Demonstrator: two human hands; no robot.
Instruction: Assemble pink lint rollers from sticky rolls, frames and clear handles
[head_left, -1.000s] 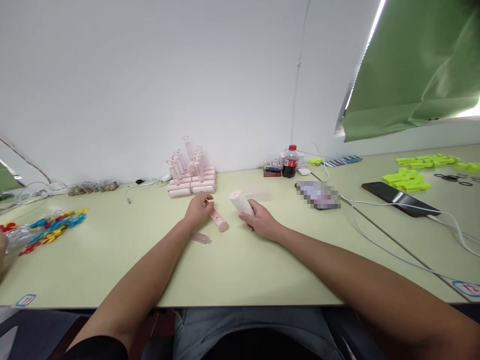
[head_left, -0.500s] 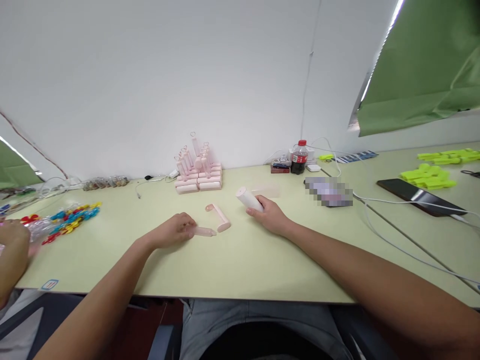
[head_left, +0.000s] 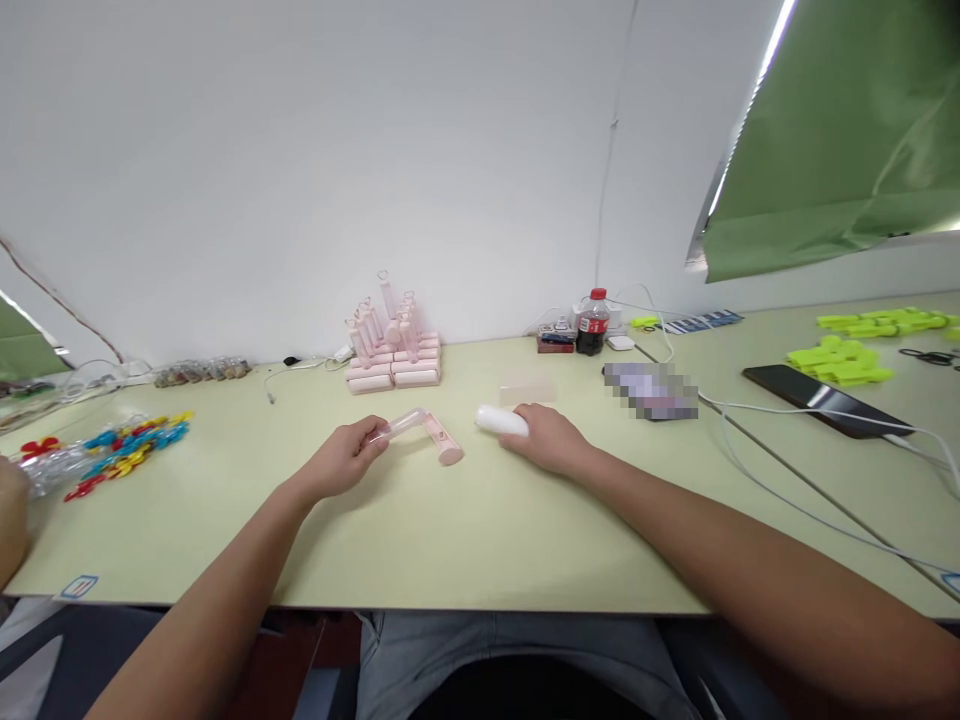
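My left hand (head_left: 345, 457) is closed around one end of a clear plastic handle (head_left: 403, 424). The handle's far end meets or overlaps the top of a pink plastic holder (head_left: 442, 440); whether the two are joined I cannot tell. That holder appears to rest on the table between my hands. My right hand (head_left: 551, 438) grips a white lint roller refill (head_left: 501, 421) from the right, its left end showing. Just behind it lies a pale pink translucent cover (head_left: 528, 388).
Several pink lint rollers (head_left: 394, 365) with clear handles are stacked near the wall. A cola bottle (head_left: 592, 325), a blurred-out item (head_left: 649, 390) and a black phone (head_left: 825, 400) with white cables are on the right. Colourful plastic flowers (head_left: 135, 445) lie left, near another person's arm (head_left: 11, 515).
My left hand has raised and turned the clear handle so its tip reaches the pink holder, which has shifted angle. The refill in my right hand has tipped lower, nearly level.
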